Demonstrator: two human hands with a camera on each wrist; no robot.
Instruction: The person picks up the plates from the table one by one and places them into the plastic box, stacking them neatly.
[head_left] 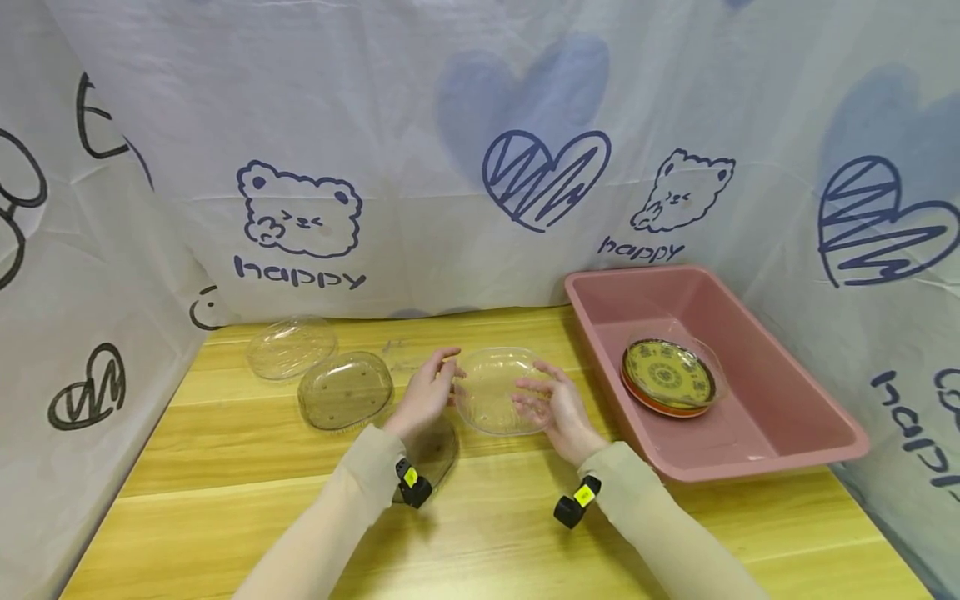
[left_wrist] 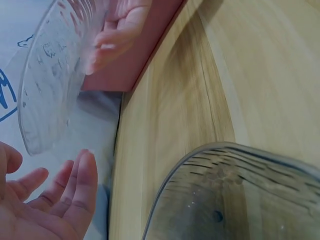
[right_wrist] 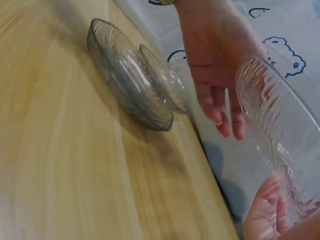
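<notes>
A clear rounded plate (head_left: 491,392) with ridged sides is held up above the table in my right hand (head_left: 561,412). The right wrist view shows that hand's fingers (right_wrist: 272,202) at the plate's ridged side. My left hand (head_left: 426,398) is by the opposite side of the plate. In the left wrist view, its fingers (left_wrist: 82,187) are extended and apart from the clear plate (left_wrist: 47,85). Beneath my left forearm lies a smoky-tinted tray (head_left: 441,450), partly hidden. Another smoky tray (head_left: 345,392) rests further left, beside a clear round plate (head_left: 288,350).
At the right, a pink basin (head_left: 757,471) stands on the wooden table (head_left: 487,533). It contains a yellow-and-black patterned plate (head_left: 667,372) with an orange one under it and a clear rim around it. Printed white cloth (head_left: 420,167) hangs behind and along both sides.
</notes>
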